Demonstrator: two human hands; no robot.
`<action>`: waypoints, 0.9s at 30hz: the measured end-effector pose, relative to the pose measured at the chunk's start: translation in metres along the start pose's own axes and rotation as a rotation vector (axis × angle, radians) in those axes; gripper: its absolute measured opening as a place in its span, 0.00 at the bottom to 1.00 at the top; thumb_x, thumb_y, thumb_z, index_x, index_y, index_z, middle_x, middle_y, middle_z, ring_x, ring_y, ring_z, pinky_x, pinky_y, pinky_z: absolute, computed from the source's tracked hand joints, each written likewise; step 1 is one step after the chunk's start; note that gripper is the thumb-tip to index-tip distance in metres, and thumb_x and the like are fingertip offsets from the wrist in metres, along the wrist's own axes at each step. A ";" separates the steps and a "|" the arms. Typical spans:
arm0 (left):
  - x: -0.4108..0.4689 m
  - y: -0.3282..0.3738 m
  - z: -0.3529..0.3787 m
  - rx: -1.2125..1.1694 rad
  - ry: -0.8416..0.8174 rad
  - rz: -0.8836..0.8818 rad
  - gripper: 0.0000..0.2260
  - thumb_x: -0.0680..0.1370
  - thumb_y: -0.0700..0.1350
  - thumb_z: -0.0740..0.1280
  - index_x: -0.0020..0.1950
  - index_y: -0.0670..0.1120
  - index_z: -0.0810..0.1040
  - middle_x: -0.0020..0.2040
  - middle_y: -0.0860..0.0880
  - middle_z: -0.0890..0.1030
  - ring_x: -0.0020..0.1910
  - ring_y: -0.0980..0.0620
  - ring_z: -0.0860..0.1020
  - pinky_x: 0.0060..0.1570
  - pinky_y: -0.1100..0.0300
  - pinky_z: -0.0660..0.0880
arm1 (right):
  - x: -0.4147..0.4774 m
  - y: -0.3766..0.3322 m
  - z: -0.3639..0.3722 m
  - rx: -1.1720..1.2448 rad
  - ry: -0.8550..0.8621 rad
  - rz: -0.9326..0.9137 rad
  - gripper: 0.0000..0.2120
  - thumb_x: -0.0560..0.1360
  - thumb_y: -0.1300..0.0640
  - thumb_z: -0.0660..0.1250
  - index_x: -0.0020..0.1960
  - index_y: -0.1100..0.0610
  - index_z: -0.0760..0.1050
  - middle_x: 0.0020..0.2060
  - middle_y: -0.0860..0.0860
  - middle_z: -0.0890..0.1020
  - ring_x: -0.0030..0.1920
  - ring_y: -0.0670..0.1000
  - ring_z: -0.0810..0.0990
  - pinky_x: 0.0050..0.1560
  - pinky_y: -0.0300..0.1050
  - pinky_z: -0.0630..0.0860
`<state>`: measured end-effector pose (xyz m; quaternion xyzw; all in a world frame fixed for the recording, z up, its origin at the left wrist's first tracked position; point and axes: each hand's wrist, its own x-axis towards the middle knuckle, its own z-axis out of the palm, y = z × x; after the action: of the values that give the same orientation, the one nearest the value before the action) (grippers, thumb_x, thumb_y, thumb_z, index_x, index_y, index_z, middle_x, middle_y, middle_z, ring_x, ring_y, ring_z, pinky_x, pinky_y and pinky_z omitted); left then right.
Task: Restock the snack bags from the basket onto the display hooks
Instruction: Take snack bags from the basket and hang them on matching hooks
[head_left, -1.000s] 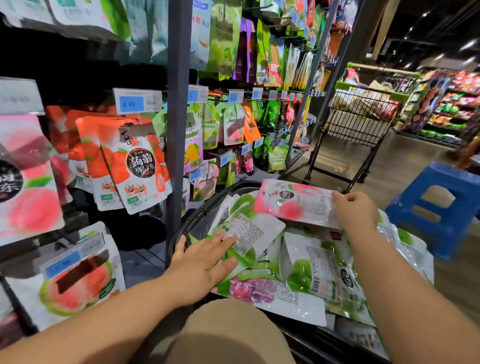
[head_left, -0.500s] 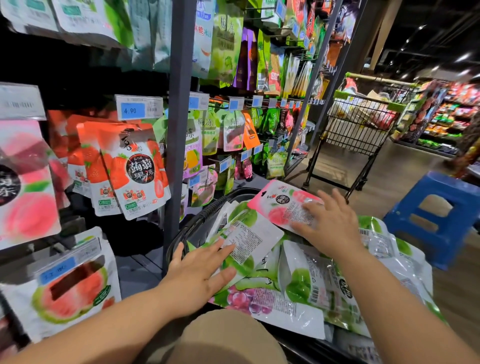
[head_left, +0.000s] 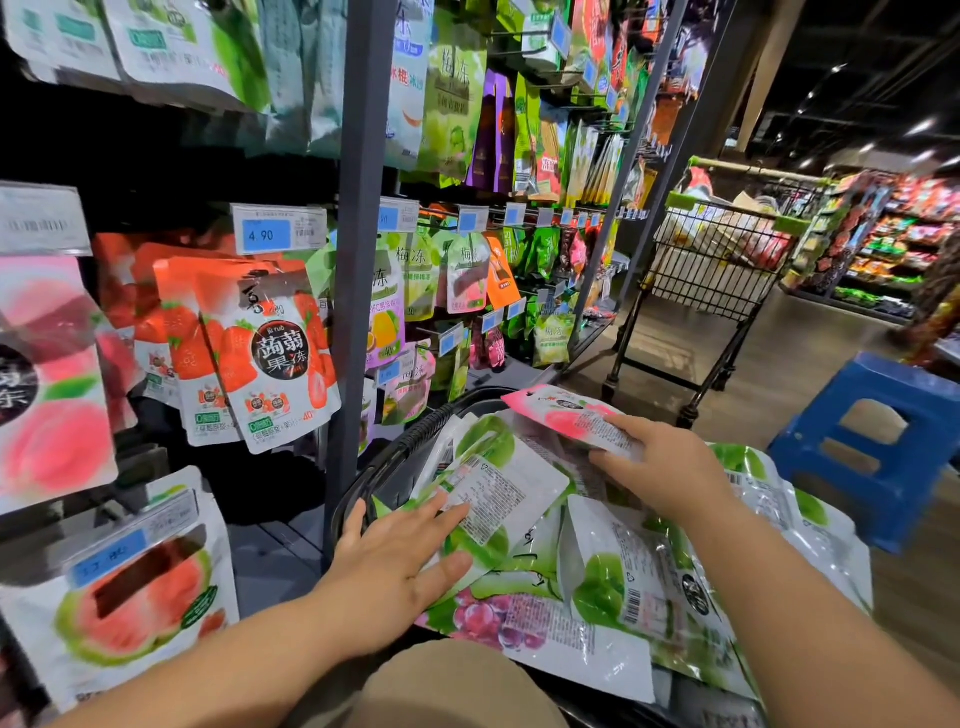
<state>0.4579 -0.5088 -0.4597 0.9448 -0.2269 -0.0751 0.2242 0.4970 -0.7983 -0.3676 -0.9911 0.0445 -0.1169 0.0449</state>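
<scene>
A black basket (head_left: 395, 457) in front of me is heaped with snack bags. My right hand (head_left: 660, 467) grips a pink peach bag (head_left: 566, 415) at the top of the pile, fingers curled over its near edge. My left hand (head_left: 400, 561) lies flat, fingers spread, on a green-and-white bag (head_left: 498, 483) at the basket's left side. A purple grape bag (head_left: 530, 623) lies at the front. On the display hooks to the left hang strawberry bags (head_left: 270, 353), peach bags (head_left: 52, 395) and watermelon bags (head_left: 135, 597).
A grey upright post (head_left: 358, 260) splits the rack just left of the basket. More hooked bags and blue price tags (head_left: 267, 235) run along the aisle. A wire shopping cart (head_left: 717, 270) stands ahead and a blue plastic stool (head_left: 872, 441) sits at the right.
My right hand slid from the pink bag's right end onto its near edge and closed on it. The bag has tilted up a little. My left hand stayed on the green bag.
</scene>
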 end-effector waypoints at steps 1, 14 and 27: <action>0.000 0.001 0.000 0.001 -0.001 -0.004 0.55 0.50 0.81 0.23 0.77 0.69 0.44 0.77 0.67 0.41 0.78 0.62 0.42 0.71 0.48 0.26 | -0.001 0.000 0.000 0.045 0.035 0.001 0.29 0.76 0.36 0.64 0.75 0.41 0.66 0.65 0.48 0.79 0.62 0.54 0.77 0.52 0.45 0.73; -0.002 0.004 -0.003 -0.001 -0.014 -0.012 0.56 0.49 0.81 0.22 0.77 0.68 0.44 0.78 0.66 0.41 0.78 0.62 0.43 0.72 0.48 0.27 | 0.003 0.002 0.029 -0.063 0.275 -0.275 0.13 0.77 0.52 0.70 0.61 0.45 0.82 0.58 0.46 0.84 0.54 0.55 0.83 0.46 0.51 0.81; -0.003 0.006 -0.010 -0.095 -0.041 -0.031 0.56 0.49 0.82 0.24 0.76 0.70 0.47 0.77 0.67 0.43 0.78 0.62 0.44 0.72 0.48 0.27 | -0.011 -0.019 0.006 0.613 0.495 0.038 0.13 0.82 0.48 0.59 0.45 0.46 0.80 0.34 0.44 0.81 0.37 0.51 0.80 0.37 0.50 0.76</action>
<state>0.4549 -0.5084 -0.4474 0.9347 -0.2130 -0.1086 0.2630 0.4890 -0.7775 -0.3736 -0.8726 0.0353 -0.3593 0.3289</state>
